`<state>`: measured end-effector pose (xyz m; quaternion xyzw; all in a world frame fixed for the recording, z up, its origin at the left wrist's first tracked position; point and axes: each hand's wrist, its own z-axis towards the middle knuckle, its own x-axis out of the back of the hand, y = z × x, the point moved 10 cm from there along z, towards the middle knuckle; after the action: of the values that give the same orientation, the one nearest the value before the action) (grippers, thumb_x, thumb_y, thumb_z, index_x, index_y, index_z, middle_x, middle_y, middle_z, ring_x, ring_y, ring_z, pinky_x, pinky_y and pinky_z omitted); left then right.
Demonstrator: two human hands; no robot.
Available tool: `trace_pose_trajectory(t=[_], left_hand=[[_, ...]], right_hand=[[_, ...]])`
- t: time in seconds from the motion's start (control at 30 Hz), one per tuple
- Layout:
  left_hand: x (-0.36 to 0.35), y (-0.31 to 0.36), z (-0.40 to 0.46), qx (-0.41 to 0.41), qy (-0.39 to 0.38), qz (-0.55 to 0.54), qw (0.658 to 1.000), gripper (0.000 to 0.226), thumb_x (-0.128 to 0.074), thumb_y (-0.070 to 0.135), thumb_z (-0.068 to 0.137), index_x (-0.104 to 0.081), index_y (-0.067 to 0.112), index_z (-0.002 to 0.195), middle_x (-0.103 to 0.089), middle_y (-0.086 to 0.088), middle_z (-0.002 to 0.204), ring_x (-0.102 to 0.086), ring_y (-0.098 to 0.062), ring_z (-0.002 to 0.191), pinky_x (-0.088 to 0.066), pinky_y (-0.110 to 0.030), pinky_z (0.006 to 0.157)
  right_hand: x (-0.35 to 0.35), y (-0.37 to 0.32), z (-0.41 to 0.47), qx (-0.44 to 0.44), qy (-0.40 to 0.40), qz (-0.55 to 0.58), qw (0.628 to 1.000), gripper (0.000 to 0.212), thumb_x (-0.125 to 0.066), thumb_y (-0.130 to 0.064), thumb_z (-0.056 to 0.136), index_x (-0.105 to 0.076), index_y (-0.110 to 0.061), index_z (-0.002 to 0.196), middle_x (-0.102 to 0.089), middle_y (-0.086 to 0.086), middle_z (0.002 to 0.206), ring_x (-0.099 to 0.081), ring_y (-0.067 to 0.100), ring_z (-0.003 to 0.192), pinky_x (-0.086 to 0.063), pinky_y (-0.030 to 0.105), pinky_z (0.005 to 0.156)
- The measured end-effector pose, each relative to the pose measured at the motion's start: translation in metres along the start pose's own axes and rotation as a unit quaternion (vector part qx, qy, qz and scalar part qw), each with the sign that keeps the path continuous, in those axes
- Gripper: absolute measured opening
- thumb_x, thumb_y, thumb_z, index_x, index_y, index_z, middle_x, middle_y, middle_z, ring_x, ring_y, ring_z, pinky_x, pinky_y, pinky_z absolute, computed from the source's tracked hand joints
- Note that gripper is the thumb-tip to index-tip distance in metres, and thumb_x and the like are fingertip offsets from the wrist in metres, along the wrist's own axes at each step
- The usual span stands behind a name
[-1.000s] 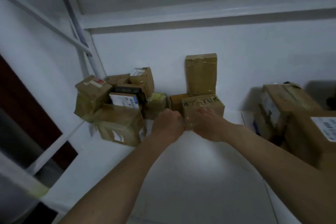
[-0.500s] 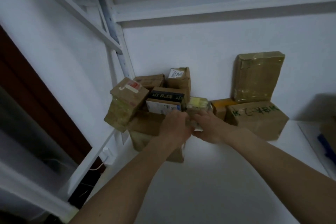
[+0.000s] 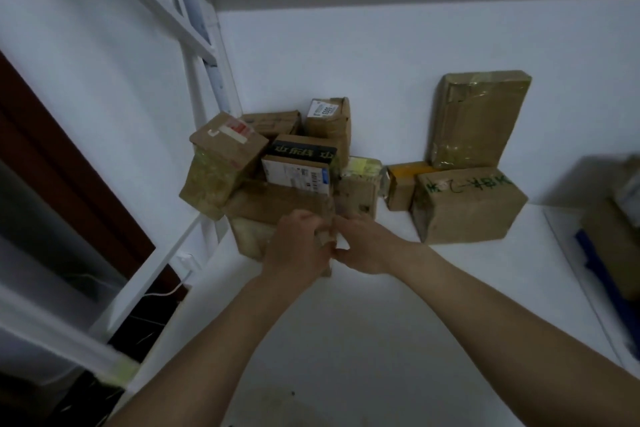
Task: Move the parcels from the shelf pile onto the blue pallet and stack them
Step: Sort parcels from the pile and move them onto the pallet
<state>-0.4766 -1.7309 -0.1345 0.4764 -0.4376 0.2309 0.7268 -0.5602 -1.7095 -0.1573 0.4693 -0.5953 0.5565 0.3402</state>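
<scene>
Both hands met at the near right corner of the large bottom parcel [image 3: 277, 208] in the shelf [image 3: 346, 340] pile: left hand [image 3: 298, 250] and right hand [image 3: 363, 246] apparently clamped on it. Every parcel remained shelved; the blue pallet was out of view.

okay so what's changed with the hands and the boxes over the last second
Both hands moved left, from the box with green writing to the corner pile. The left hand and right hand now meet at the front corner of the bottom box; whether they have a firm grip is unclear. The boxes themselves have not shifted; none is lifted yet.
</scene>
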Motion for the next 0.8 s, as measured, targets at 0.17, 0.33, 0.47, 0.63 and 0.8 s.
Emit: trace_pose_trajectory(t=[0.17, 0.33, 0.47, 0.63, 0.8], left_hand=[[-0.004, 0.019, -0.013, -0.025, 0.007, -0.033, 0.999, 0.016, -0.062, 0.026, 0.089, -0.069, 0.019, 0.102, -0.058, 0.002, 0.110, -0.055, -0.016, 0.102, -0.046, -0.029, 0.083], [-0.009, 0.054, 0.007, -0.099, -0.024, -0.020, 0.995, 0.020, -0.059, 0.028, 0.092, -0.064, 0.026, 0.111, -0.055, 0.010, 0.106, -0.051, -0.008, 0.098, -0.036, -0.020, 0.078], [-0.020, 0.076, 0.044, -0.120, -0.086, -0.048, 0.988, 0.030, -0.066, 0.028, 0.088, -0.058, 0.026, 0.117, -0.055, 0.005, 0.118, -0.055, -0.015, 0.105, -0.048, -0.029, 0.084], [-0.040, 0.091, 0.082, -0.116, -0.123, -0.059, 0.984, 0.052, -0.071, 0.022, 0.082, -0.049, 0.020, 0.130, -0.053, 0.000, 0.127, -0.051, -0.023, 0.117, -0.045, -0.038, 0.095], [-0.062, 0.084, 0.097, -0.110, -0.127, -0.075, 0.983, 0.058, -0.072, 0.019, 0.081, -0.047, 0.022, 0.133, -0.053, 0.001, 0.131, -0.049, -0.021, 0.121, -0.043, -0.040, 0.100]], right_hand=[[-0.018, 0.010, -0.020, -0.029, -0.022, 0.009, 0.999, 0.041, -0.052, -0.030, 0.094, -0.046, -0.016, 0.132, -0.043, 0.012, 0.128, -0.039, 0.029, 0.122, -0.037, 0.034, 0.098], [0.001, 0.041, -0.017, -0.090, 0.008, -0.029, 0.996, 0.040, -0.056, -0.032, 0.091, -0.051, -0.015, 0.127, -0.044, 0.013, 0.130, -0.039, 0.031, 0.123, -0.040, 0.038, 0.098], [0.025, 0.077, 0.001, -0.148, 0.038, -0.112, 0.982, 0.053, -0.060, -0.029, 0.088, -0.043, -0.012, 0.136, -0.043, 0.011, 0.136, -0.037, 0.032, 0.127, -0.041, 0.041, 0.102], [0.046, 0.127, 0.035, -0.206, 0.061, -0.210, 0.954, 0.048, -0.054, -0.023, 0.090, -0.040, -0.007, 0.132, -0.042, 0.013, 0.134, -0.034, 0.031, 0.128, -0.035, 0.040, 0.106], [0.043, 0.151, 0.063, -0.213, 0.066, -0.256, 0.941, 0.053, -0.042, -0.021, 0.095, -0.029, 0.000, 0.141, -0.035, 0.018, 0.144, -0.029, 0.034, 0.135, -0.029, 0.040, 0.111]])
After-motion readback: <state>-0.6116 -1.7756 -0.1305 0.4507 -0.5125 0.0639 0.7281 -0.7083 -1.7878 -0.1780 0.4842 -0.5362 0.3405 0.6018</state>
